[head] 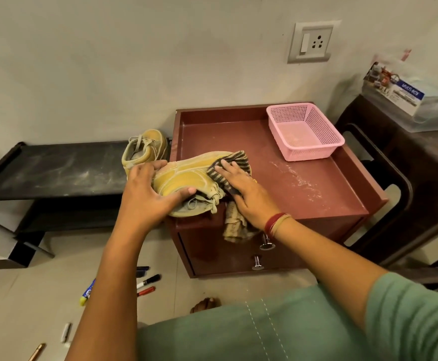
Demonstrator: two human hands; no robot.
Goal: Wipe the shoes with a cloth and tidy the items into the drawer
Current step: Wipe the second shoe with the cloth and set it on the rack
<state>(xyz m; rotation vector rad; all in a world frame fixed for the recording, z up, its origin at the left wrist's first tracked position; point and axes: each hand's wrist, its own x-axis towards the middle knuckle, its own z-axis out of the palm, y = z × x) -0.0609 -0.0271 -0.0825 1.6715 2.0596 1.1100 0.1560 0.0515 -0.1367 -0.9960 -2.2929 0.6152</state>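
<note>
The left hand (150,188) grips a yellow lace-up shoe (184,175) at the maroon wooden cabinet's (317,183) near-left corner; the right hand (241,191), fingers flat, presses a striped cloth (236,160) onto it.

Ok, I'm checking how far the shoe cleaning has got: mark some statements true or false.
1. The left hand grips a shoe lying on the cabinet. True.
2. The right hand presses a cloth on that shoe. True.
3. The other shoe sits in the pink basket. False: the second shoe stands on the black bench.
4. The pens are in a drawer. False: the markers lie on the floor.
</note>
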